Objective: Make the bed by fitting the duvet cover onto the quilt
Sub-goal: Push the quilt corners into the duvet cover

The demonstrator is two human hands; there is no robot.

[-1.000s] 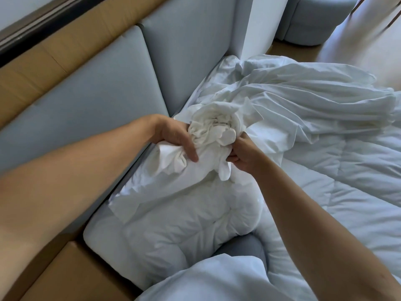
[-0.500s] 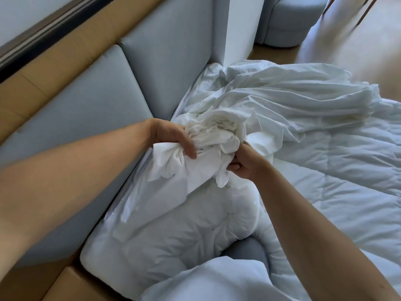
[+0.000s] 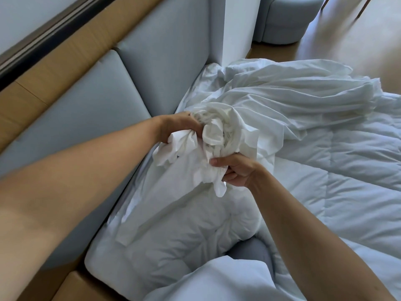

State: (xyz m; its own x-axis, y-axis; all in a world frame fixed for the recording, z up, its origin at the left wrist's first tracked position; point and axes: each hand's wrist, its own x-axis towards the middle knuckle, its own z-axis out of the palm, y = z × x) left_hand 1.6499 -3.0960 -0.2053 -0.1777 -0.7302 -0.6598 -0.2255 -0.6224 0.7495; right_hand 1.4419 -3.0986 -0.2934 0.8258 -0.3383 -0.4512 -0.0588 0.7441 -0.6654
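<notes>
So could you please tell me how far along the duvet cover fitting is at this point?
Early stage. Done: the duvet cover is gathered into a bunch at the head end, by the padded headboard. In hand: the left hand and right hand both grip that bunch above the quilt. Left: most of the quilt lies bare, so the cover must be drawn along it and smoothed.

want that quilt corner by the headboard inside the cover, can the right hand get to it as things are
Probably not yet: the right hand grips the bunched duvet cover, as does the left hand. The quilt corner lies bare below with nothing across it, so a freed hand likely could.
</notes>
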